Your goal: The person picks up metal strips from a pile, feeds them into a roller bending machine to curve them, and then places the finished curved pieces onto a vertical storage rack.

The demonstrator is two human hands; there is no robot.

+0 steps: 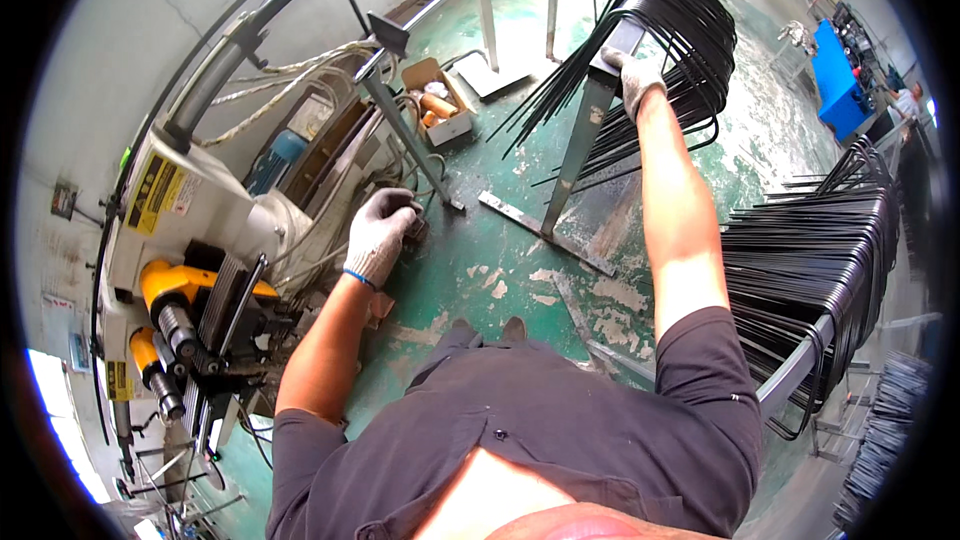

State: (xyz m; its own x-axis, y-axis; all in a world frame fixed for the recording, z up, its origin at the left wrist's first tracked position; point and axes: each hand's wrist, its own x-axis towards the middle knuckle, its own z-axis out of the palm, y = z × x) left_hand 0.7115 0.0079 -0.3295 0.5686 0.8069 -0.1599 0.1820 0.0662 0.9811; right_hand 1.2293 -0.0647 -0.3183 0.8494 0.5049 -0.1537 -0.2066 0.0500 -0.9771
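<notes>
My right hand (637, 78), in a pale work glove, grips the top end of a grey metal stand (578, 155). Bent black metal tubes (690, 15) hang over that stand in a thick bundle, just beyond my fingers. My left hand (380, 235), also gloved, is held low on the left with its fingers curled inward. Its palm is hidden, so I cannot make out whether anything is in it. Close by it stands the leg of a metal frame (405, 125).
At left is a white machine (165, 195) with yellow-orange parts (165, 285). An open cardboard box (450, 130) sits on the green floor. More bent black tubes (810, 260) hang on a rack at right. A blue machine (840, 85) and another person (905, 100) are farther off.
</notes>
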